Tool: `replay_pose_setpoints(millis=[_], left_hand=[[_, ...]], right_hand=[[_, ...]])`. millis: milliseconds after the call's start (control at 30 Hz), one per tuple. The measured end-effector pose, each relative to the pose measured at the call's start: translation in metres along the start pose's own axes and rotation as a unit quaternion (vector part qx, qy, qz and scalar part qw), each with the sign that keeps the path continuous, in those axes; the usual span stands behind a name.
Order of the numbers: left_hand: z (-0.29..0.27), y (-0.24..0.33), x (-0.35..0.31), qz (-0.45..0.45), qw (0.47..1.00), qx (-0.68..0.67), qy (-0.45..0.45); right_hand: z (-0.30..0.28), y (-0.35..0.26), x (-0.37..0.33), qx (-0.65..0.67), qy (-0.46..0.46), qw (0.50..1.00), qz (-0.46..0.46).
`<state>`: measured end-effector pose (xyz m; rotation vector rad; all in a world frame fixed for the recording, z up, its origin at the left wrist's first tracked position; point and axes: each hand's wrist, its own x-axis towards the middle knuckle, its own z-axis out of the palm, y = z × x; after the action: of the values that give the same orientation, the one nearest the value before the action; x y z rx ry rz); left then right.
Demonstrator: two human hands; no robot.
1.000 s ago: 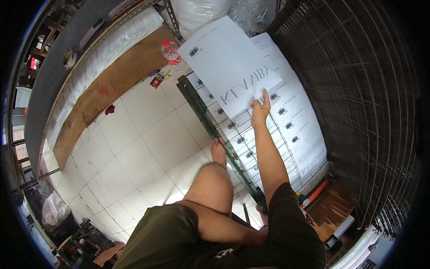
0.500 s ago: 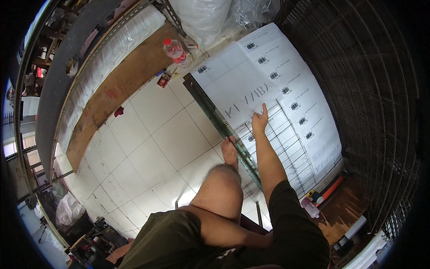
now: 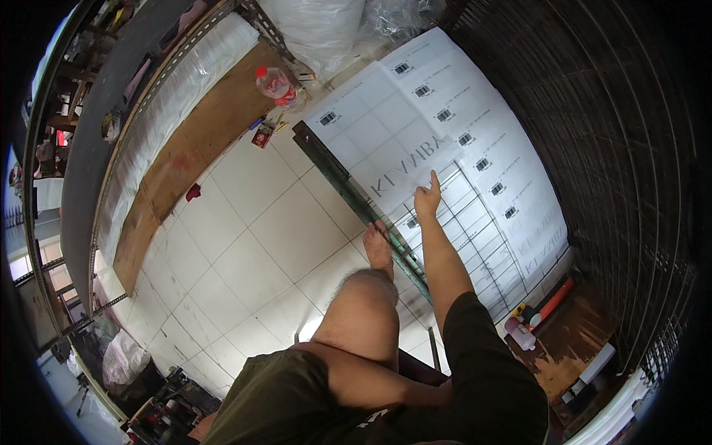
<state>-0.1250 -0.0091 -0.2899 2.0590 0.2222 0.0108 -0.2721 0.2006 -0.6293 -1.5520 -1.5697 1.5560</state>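
Note:
My right hand (image 3: 427, 200) is at the lower edge of a thin, translucent white sheet (image 3: 378, 137) printed with large dark lettering and a small barcode block. Its index finger stretches out while the other fingers curl at the edge, appearing to grip it. The sheet lies over a surface with a dark line grid (image 3: 461, 222), which shows through it. Along the right, overlapping white sheets (image 3: 493, 159) form a staggered row, each with a small barcode block. A worn green metal bar (image 3: 345, 182) borders the layout on the left. My left hand is not visible.
Dark wire mesh (image 3: 601, 141) rises at the right. A bottle with a red cap (image 3: 278, 87) and a small red box (image 3: 262, 136) are at the upper left, by a curved brown board (image 3: 174, 167). A pink bottle (image 3: 521, 335) sits at lower right. My bare foot (image 3: 378, 245) touches the bar.
The translucent sheet has settled flatter, and the grid beneath now shows through more. My right hand stays at its edge, nearly unmoved. The whole view has shifted slightly.

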Motion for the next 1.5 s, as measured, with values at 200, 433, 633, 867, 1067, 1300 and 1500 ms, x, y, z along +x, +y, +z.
replay_pose_setpoints(millis=[200, 433, 633, 867, 1067, 1300, 1500], left_hand=[[0.002, 0.002, -0.002, 0.009, 1.0, -0.001, -0.015], [0.001, 0.004, -0.001, 0.021, 0.999, 0.003, -0.028], [0.003, 0.008, -0.003, 0.034, 0.998, 0.013, -0.055], [-0.003, 0.016, 0.009, 0.034, 0.996, 0.041, -0.074], [-0.005, 0.001, 0.023, -0.05, 0.989, -0.074, 0.116], [-0.05, -0.014, 0.051, -0.105, 0.994, 0.02, 0.033], [-0.078, 0.01, 0.076, -0.285, 0.958, 0.028, -0.006]], right_hand=[[-0.001, 0.022, 0.005, -0.001, 0.016, 1.0, -0.018], [-0.001, 0.015, 0.005, -0.009, 0.001, 1.0, 0.013], [-0.005, 0.027, 0.004, -0.085, 0.093, 0.988, -0.086], [-0.068, -0.015, -0.069, -0.122, -0.023, 0.991, -0.053], [-0.229, -0.046, -0.174, -0.064, 0.018, 0.996, -0.053], [-0.432, -0.12, -0.354, -0.186, 0.323, 0.912, -0.17], [-0.558, -0.172, -0.521, -0.285, 0.618, 0.676, -0.283]])
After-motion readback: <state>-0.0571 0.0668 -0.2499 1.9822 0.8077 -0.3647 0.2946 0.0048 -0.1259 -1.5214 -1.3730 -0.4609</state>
